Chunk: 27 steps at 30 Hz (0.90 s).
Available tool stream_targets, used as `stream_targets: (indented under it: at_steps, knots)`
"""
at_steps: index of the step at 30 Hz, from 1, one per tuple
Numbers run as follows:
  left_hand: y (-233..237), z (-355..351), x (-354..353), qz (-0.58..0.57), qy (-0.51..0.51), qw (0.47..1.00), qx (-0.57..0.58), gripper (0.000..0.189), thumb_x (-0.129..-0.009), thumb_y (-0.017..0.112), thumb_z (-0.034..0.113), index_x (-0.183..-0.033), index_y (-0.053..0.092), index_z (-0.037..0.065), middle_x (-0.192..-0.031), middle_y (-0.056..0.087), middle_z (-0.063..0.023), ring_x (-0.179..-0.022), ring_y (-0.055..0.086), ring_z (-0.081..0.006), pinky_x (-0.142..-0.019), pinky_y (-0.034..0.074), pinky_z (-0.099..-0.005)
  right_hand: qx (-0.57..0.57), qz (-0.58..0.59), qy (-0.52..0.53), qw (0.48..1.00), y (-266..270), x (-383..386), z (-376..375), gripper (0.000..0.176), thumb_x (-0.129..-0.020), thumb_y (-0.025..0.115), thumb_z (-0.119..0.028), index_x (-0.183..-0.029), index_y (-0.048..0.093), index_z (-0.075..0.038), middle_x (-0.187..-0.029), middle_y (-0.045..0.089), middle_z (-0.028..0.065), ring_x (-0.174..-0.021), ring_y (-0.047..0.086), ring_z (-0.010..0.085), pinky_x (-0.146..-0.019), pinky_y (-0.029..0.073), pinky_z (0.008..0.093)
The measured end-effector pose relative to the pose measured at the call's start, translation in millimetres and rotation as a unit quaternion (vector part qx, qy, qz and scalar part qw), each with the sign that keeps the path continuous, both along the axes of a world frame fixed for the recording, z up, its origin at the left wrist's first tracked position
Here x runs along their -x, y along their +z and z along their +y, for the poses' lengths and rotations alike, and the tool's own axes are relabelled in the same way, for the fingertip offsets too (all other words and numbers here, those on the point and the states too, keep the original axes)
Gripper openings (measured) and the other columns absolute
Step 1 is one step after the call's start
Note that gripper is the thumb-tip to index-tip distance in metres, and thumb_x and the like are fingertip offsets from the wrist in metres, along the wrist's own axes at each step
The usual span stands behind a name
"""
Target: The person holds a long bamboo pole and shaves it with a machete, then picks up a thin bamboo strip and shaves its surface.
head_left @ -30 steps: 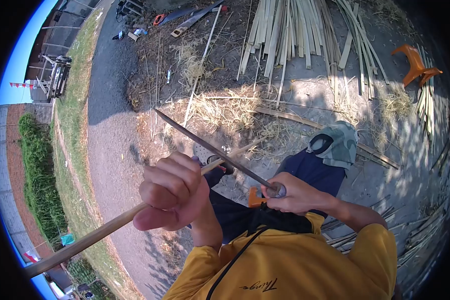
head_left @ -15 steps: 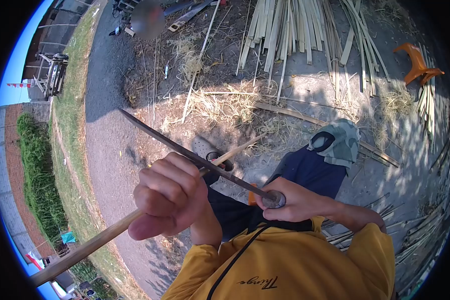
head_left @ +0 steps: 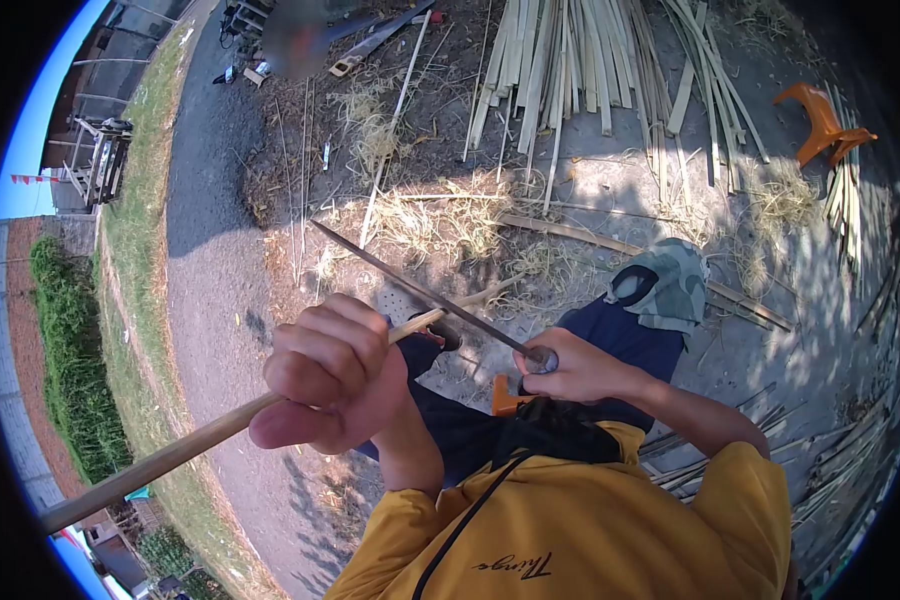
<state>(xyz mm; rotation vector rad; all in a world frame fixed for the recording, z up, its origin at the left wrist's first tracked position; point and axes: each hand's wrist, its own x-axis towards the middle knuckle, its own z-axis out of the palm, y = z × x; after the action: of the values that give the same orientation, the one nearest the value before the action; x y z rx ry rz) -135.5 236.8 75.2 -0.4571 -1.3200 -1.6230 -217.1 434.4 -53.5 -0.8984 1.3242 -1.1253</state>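
My left hand (head_left: 330, 375) is wrapped round a long wooden pole (head_left: 165, 462), which slants from the lower left edge up past my knees. The pole's far end is pale and tapered. In my right hand (head_left: 585, 367) is the handle of a machete (head_left: 400, 284), its long dark blade pointing up and to the left. The blade crosses over the pole just beyond my left fist, seen nearly edge-on. Below both hands are my dark trousers, and a camouflage cloth (head_left: 660, 285) lies over my right knee.
Pale split bamboo strips (head_left: 570, 65) lie piled on the ground ahead, with curly shavings (head_left: 440, 220) nearer me. A hand saw (head_left: 380, 42) rests at the top beside a blurred patch. An orange plastic stool (head_left: 825, 125) lies at the right. More strips (head_left: 830, 470) are at lower right.
The machete has moved forward and right along the pole, and its blade has turned to a thinner edge-on look. My left hand keeps its hold on the pole.
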Motion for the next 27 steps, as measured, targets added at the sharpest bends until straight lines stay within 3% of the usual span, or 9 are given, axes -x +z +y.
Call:
stream_targets:
  at_steps: [1, 8, 10, 12, 14, 15, 16, 19, 27]
  knots:
    - [-1, -2, 0, 0.000, -0.004, 1.000, -0.008, 0.058, -0.101, 0.037, 0.058, -0.060, 0.023, 0.019, -0.041, 0.021, 0.0077, -0.032, 0.016, -0.0035, -0.034, 0.013, -0.0215, -0.137, -0.083, -0.006, 0.987, 0, 5, -3, 0.015, -0.080, 0.063, -0.011, -0.073, 0.053, -0.003, -0.057, 0.053, 0.0010, -0.052, 0.056, 0.0083, -0.049, 0.044, 0.0279]
    - [-1, -14, -5, -0.027, -0.023, 0.999, 0.002, 0.056, -0.101, 0.039, 0.056, -0.062, 0.023, 0.019, -0.043, 0.018, 0.0077, -0.034, 0.015, -0.0044, -0.034, 0.012, -0.0241, -0.157, 0.098, 0.027, 0.982, -71, 26, -17, 0.026, -0.076, 0.067, -0.025, -0.070, 0.066, 0.001, -0.064, 0.064, 0.0165, -0.061, 0.066, 0.0270, -0.060, 0.050, 0.0411]
    - [0, -21, -7, -0.074, 0.004, 0.997, -0.038, 0.055, -0.100, 0.040, 0.056, -0.063, 0.023, 0.019, -0.044, 0.014, 0.0084, -0.035, 0.010, -0.0054, -0.035, 0.010, -0.0246, -0.075, 0.299, -0.055, 0.950, -85, 24, -19, 0.027, -0.075, 0.067, -0.028, -0.076, 0.070, -0.001, -0.070, 0.066, 0.0196, -0.070, 0.067, 0.0351, -0.066, 0.052, 0.0441]
    - [0, -31, -12, -0.070, -0.064, 0.995, -0.012, 0.052, -0.101, 0.040, 0.055, -0.068, 0.027, 0.017, -0.049, 0.021, 0.0062, -0.040, 0.022, -0.0069, -0.040, 0.020, -0.0236, -0.072, 0.328, -0.116, 0.935, -91, 23, -19, 0.028, -0.073, 0.068, -0.030, -0.081, 0.071, -0.003, -0.075, 0.067, 0.0215, -0.076, 0.067, 0.0403, -0.072, 0.053, 0.0468]
    - [4, -28, -14, -0.152, 0.005, 0.988, -0.038, 0.045, -0.102, 0.041, 0.049, -0.075, 0.031, 0.015, -0.061, 0.036, 0.0000, -0.054, 0.037, -0.0103, -0.052, 0.031, -0.0258, -0.140, 0.367, -0.122, 0.912, -91, 30, -17, 0.030, -0.072, 0.069, -0.032, -0.083, 0.071, -0.004, -0.077, 0.068, 0.0216, -0.076, 0.067, 0.0401, -0.074, 0.054, 0.0463]
    - [2, -39, -17, -0.144, -0.088, 0.986, -0.014, 0.036, -0.103, 0.043, 0.042, -0.094, 0.043, 0.008, -0.079, 0.047, -0.0072, -0.076, 0.052, -0.0186, -0.072, 0.044, -0.0314, -0.140, 0.368, -0.122, 0.911, -100, 32, -16, 0.030, -0.072, 0.069, -0.032, -0.083, 0.071, -0.004, -0.077, 0.068, 0.0216, -0.076, 0.067, 0.0401, -0.074, 0.054, 0.0463]
    - [0, -37, -20, -0.143, -0.087, 0.986, -0.014, 0.036, -0.103, 0.043, 0.042, -0.094, 0.043, 0.008, -0.079, 0.047, -0.0072, -0.076, 0.052, -0.0186, -0.072, 0.044, -0.0314, -0.157, 0.371, -0.128, 0.906, -117, 34, -16, 0.031, -0.073, 0.069, -0.031, -0.087, 0.071, -0.004, -0.079, 0.068, 0.0208, -0.077, 0.067, 0.0397, -0.074, 0.054, 0.0466]
    - [-12, -43, -35, -0.331, 0.076, 0.939, -0.049, 0.043, -0.102, 0.048, 0.030, -0.132, 0.042, -0.001, -0.102, 0.056, -0.0125, -0.109, 0.059, -0.0305, -0.106, 0.043, -0.0431, -0.189, 0.360, -0.161, 0.899, -155, 34, -14, 0.032, -0.072, 0.070, -0.032, -0.087, 0.071, -0.004, -0.080, 0.069, 0.0217, -0.078, 0.068, 0.0395, -0.074, 0.054, 0.0470]
    - [-64, -34, -106, -0.474, 0.257, 0.839, -0.070, 0.028, -0.100, 0.055, 0.017, -0.125, 0.053, 0.003, -0.116, 0.065, -0.0140, -0.117, 0.059, -0.0217, -0.103, 0.044, -0.0363, -0.221, 0.326, -0.247, 0.885, -228, 32, -3, 0.035, -0.071, 0.070, -0.035, -0.086, 0.072, -0.003, -0.081, 0.069, 0.0234, -0.078, 0.068, 0.0397, -0.075, 0.054, 0.0471]
